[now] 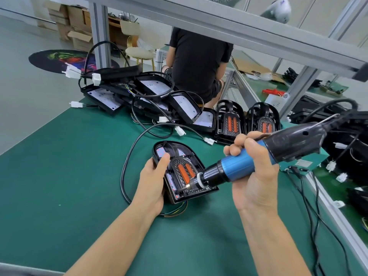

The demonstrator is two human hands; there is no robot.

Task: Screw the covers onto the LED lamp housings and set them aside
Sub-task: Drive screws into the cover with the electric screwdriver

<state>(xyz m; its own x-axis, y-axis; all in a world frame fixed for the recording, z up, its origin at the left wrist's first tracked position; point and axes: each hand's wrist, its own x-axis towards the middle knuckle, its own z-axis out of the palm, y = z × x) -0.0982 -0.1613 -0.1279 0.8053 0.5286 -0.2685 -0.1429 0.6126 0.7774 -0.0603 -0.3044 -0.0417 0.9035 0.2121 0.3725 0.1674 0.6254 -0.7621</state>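
A black arch-shaped LED lamp housing point(180, 158) with a cover showing two orange strips lies on the green mat point(69, 176). My left hand point(153, 180) grips its left edge, thumb on top. My right hand point(253, 170) holds a blue and black electric screwdriver point(239, 166). Its bit touches the lamp's lower left corner. A black cable point(127, 162) loops away from the lamp.
A pile of open black housings point(151, 92) with white boards and cables sits at the back. Two stacks of covered lamps point(247, 120) stand behind the work spot. More black lamps and cables point(346, 148) lie to the right. A person in black point(197, 62) sits beyond the bench.
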